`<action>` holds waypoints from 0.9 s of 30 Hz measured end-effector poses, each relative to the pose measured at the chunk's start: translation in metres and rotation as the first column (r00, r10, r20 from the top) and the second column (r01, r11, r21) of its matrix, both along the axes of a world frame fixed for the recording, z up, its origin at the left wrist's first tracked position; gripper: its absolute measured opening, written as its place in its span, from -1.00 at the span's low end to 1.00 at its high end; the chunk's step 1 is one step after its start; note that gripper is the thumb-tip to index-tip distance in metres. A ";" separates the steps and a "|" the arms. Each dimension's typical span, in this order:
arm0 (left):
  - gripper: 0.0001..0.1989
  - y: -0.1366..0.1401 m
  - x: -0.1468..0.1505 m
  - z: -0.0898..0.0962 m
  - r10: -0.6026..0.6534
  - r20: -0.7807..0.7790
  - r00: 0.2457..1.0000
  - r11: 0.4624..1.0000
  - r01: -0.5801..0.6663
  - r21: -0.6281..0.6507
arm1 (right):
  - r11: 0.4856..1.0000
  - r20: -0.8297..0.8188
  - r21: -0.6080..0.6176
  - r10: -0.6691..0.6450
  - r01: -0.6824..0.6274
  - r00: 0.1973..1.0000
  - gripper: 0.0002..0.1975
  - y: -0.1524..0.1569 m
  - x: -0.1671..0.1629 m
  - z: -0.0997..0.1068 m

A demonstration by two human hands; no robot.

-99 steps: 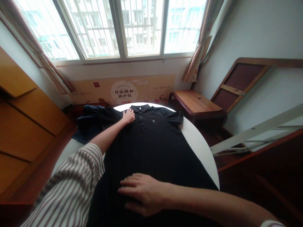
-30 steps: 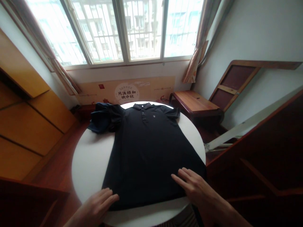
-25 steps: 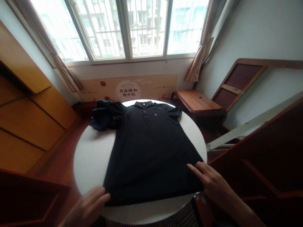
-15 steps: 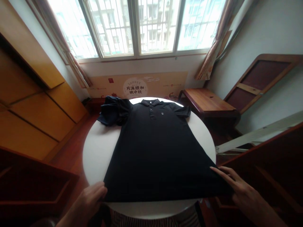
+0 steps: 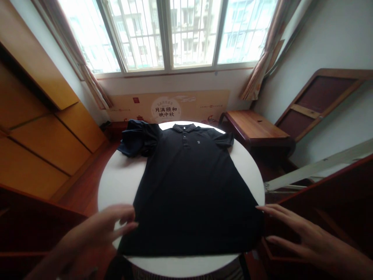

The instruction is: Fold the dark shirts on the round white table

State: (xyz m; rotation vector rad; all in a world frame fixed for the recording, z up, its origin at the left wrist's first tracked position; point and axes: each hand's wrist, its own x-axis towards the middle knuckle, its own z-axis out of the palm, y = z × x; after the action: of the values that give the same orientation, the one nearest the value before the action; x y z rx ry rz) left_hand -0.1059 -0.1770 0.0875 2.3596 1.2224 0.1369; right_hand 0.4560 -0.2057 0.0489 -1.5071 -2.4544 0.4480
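Note:
A black polo shirt lies face up on a round white table, collar at the far side and hem near me. My left hand is at the shirt's left edge, just above the hem, thumb and fingers apart, with white tabletop visible through the gap. On the other side, my right hand has its fingers spread; the fingertips reach the shirt's right edge while the thumb is lower and apart. Neither hand grips the cloth. A bunched dark blue cloth lies by the shirt's left sleeve, partly overlapped with it.
A small wooden table stands behind on the right, near a leaning wooden panel. Yellow cabinets line the left. Dark red wooden furniture flanks me closely, and a barred window is ahead.
Both hands have loosened from the hem corners. The right corner has dropped inward over the table's edge. My left hand has moved slightly up, and its fingers have parted.

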 end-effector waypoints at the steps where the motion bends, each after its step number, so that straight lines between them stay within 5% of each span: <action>1: -0.72 0.022 0.013 0.005 -0.043 -0.015 0.999 0.996 0.044 0.071 | 1.000 -0.020 0.025 0.008 -0.007 1.000 -0.51 0.017 -0.014 0.010; 4: -0.71 0.104 0.062 0.003 -0.073 -0.021 0.997 0.951 0.076 0.298 | 0.985 -0.073 0.151 0.095 -0.083 0.993 -0.62 0.085 -0.077 0.029; 6: -0.69 0.164 0.098 -0.011 -0.158 0.006 0.987 0.931 0.146 0.335 | 0.968 -0.021 0.162 0.197 -0.191 0.980 -0.61 0.134 -0.130 0.032; 9: -0.58 0.241 0.137 -0.040 -0.042 -0.093 0.995 0.949 0.069 0.308 | 0.920 0.053 0.109 0.373 -0.377 0.926 -0.58 0.191 -0.199 0.023; 12: -0.48 0.288 0.147 -0.067 0.100 -0.199 0.975 0.964 -0.045 0.263 | 0.903 0.107 0.075 0.413 -0.422 0.904 -0.48 0.217 -0.242 0.002; 18: -0.37 0.319 0.129 -0.098 0.184 -0.255 0.949 0.958 -0.115 0.264 | 0.864 0.097 0.088 0.488 -0.495 0.868 -0.27 0.173 -0.265 -0.031; 24: -0.40 0.337 0.138 -0.101 0.240 -0.273 0.932 0.931 -0.141 0.337 | 0.656 -0.072 0.126 0.754 -0.744 0.653 -0.32 0.072 -0.263 -0.033; 27: -0.43 0.341 0.146 -0.103 0.277 -0.233 0.932 0.904 -0.171 0.392 | 0.530 -0.177 0.154 0.845 -0.834 0.504 -0.37 0.051 -0.262 -0.035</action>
State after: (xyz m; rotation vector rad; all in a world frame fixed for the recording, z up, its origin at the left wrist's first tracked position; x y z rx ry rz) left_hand 0.0401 0.1638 -0.0159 2.6102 1.7448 0.1126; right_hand 0.1942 -0.1550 0.0138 -0.0572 -2.7976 0.6558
